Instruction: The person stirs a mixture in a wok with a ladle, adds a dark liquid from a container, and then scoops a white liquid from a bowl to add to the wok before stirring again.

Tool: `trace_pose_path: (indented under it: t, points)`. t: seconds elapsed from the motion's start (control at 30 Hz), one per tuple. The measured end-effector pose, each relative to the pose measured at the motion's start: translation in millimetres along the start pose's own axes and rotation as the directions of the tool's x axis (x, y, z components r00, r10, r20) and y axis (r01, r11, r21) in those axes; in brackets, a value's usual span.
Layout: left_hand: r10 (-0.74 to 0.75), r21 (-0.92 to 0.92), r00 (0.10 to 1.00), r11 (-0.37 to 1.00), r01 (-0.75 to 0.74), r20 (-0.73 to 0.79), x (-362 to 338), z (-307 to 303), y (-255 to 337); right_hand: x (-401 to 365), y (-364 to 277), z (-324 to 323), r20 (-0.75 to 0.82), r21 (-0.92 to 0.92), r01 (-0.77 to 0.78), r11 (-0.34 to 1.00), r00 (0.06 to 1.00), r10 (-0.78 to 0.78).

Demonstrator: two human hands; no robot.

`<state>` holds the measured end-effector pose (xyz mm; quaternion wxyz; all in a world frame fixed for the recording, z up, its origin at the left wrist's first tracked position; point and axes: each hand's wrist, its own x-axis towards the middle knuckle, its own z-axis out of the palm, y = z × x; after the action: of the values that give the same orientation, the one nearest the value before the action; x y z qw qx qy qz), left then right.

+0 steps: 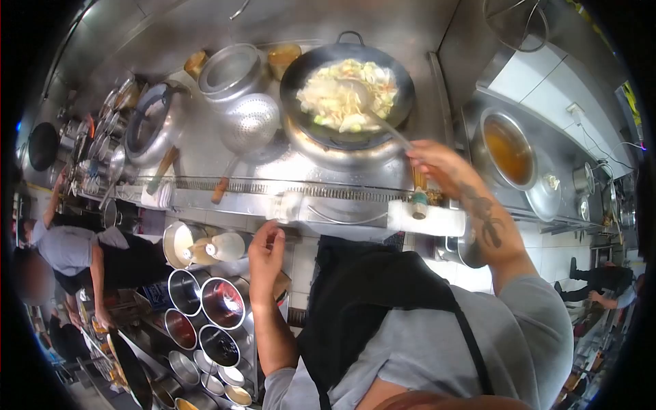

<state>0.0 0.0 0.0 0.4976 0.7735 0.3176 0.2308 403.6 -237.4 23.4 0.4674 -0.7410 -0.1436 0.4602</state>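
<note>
My right hand (pixel 434 162) is closed around the handle end of a ladle (pixel 393 128). The ladle's bowl is blurred and lies among chopped pale vegetables (pixel 335 96) in a black wok (pixel 296 113). Steam hazes the food. The wok sits on a round metal burner ring at the back of the steel stove. In front of the stove edge is my left hand (pixel 265 258), its fingers loosely bent with nothing visible in them. Just above it, a white cloth (pixel 281 205) lies on the stove's front rail.
A perforated strainer (pixel 249 123) and a lidded pot (pixel 231 72) stand left of the wok. A basin of brown liquid (pixel 507 149) is at the right. Several sauce containers (pixel 222 303) fill the lower left. Another person (pixel 65 249) stands at the far left.
</note>
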Motion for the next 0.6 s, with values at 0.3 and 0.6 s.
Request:
trace_pose_path:
  t: [0.3, 0.6]
  points:
    - [0.289, 0.151, 0.957, 0.945, -0.29, 0.028, 65, 8, 32, 67, -19, 97, -0.27, -0.505, 0.018, 0.863, 0.947, -0.177]
    - [0.394, 0.197, 0.869, 0.866, -0.46, 0.3, 77, 40, 13, 27, -34, 46, -0.22, -0.416, -0.048, 0.908, 0.974, -0.049]
